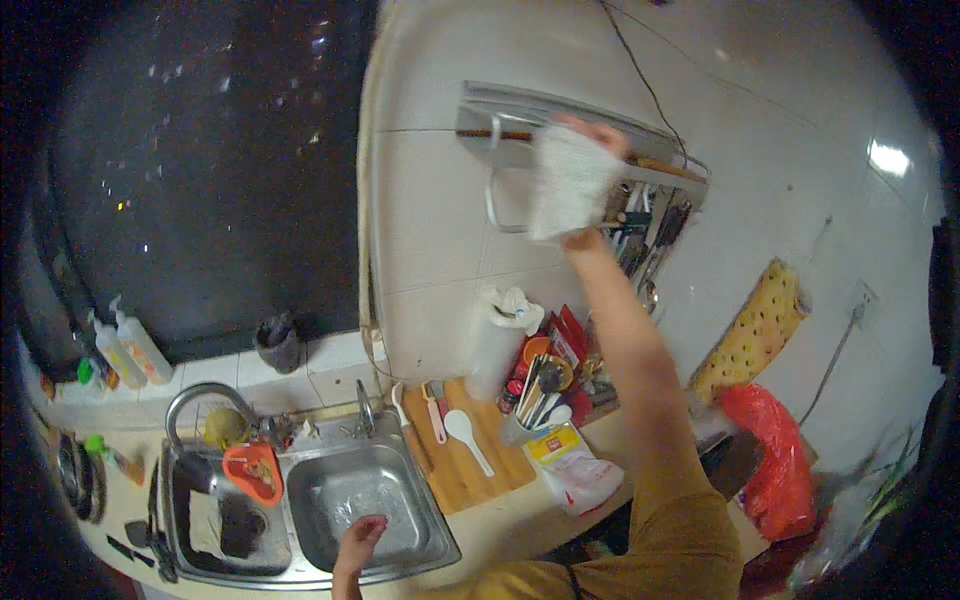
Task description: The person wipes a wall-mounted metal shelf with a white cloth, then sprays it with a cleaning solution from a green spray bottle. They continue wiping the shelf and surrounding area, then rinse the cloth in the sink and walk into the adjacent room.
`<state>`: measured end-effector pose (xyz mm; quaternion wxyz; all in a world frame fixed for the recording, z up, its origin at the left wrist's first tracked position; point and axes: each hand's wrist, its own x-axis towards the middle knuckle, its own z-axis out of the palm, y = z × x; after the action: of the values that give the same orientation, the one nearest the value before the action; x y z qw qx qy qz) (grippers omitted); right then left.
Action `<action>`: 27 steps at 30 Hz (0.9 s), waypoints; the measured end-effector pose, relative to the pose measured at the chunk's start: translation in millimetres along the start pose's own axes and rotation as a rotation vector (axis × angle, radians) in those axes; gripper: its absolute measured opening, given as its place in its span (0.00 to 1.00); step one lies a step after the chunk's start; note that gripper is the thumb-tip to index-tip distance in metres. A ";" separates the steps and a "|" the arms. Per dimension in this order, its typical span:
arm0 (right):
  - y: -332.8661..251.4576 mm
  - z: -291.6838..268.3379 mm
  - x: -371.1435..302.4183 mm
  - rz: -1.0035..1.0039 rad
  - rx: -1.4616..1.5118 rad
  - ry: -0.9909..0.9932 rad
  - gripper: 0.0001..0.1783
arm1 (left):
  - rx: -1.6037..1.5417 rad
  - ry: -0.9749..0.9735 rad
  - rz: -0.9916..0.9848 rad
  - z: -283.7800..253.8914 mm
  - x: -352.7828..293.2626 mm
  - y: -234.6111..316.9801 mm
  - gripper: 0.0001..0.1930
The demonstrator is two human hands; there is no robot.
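My right hand [600, 133] is raised to the wall rack [520, 100] and is closed on a white cloth [575, 185]. The cloth covers most of the hand and is blurred; only fingers show above it and the wrist below. Beside it on the rack is a pale bar-shaped holder [492, 200]. My left hand [362, 537] hovers at the near edge of the right sink basin [400, 500], holding nothing, its fingers loosely bent and apart from anything.
A wooden board [465, 485] carries a white rice paddle [468, 440] and a pink-handled tool [437, 420]. Behind it stand a paper towel roll [497, 340] and a utensil holder [520, 430]. An orange strainer [252, 475] sits over the left basin. A red bag [775, 470] lies at right.
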<state>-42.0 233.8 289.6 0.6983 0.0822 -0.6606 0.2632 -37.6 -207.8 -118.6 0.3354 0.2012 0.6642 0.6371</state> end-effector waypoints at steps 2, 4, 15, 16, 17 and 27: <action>2.2 34.8 3.2 0.076 -0.237 0.056 0.09 | 0.053 0.030 -0.042 15.7 -1.6 29.8 0.09; -24.2 40.3 5.3 0.301 -0.311 -0.192 0.06 | 0.079 0.037 0.005 18.3 0.8 13.2 0.10; 116.7 -163.6 46.7 -0.205 -1.214 -0.212 0.11 | 0.102 0.075 -0.047 51.4 -25.5 -21.8 0.13; 123.2 -181.0 51.0 -0.177 -1.229 -0.237 0.09 | 0.062 0.079 -0.077 53.8 -25.8 -22.2 0.13; 125.6 -190.5 56.1 -0.126 -1.274 -0.234 0.08 | 0.023 0.091 -0.108 57.9 -27.7 -22.1 0.13; 113.2 -72.0 149.2 0.002 -0.194 0.110 0.05 | -0.030 0.183 -0.198 97.7 -22.5 38.4 0.13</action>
<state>-34.2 401.7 399.1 0.7379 -0.0012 -0.6437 0.2029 40.5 -149.9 -73.1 0.3377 0.0706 0.6992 0.6262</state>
